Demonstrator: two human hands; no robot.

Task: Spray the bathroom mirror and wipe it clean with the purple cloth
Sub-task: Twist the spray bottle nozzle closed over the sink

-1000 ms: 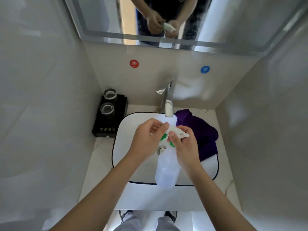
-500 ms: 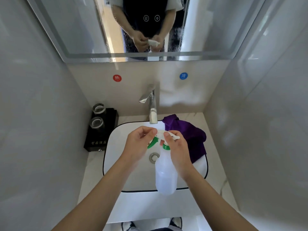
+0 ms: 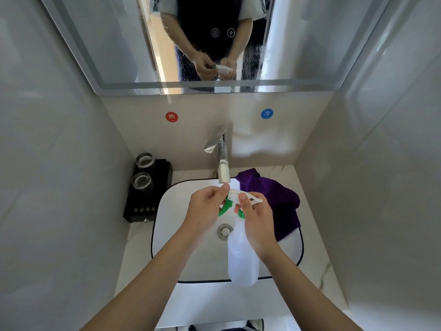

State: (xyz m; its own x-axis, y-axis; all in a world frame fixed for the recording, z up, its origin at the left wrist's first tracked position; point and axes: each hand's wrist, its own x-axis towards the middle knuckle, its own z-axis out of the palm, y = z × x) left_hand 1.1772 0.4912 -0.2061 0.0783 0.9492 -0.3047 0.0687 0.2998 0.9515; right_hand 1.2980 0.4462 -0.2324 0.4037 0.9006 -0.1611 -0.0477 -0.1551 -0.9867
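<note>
Bathroom mirror [image 3: 95,44] above your grip shows droplets in its middle, so spraying looks begun; wiping is all ahead.
Purple cloth [image 3: 274,194] lies untouched just right of your grip; your right hand [image 3: 259,223] clasps the spray bottle [image 3: 241,259], your left hand [image 3: 205,209] pinches its nozzle.

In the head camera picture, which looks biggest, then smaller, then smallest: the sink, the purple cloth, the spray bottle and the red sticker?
1. sink, by far the biggest.
2. purple cloth and spray bottle look about alike; the bottle is held up nearer the camera, so I won't rank them.
3. red sticker, smallest.
</note>
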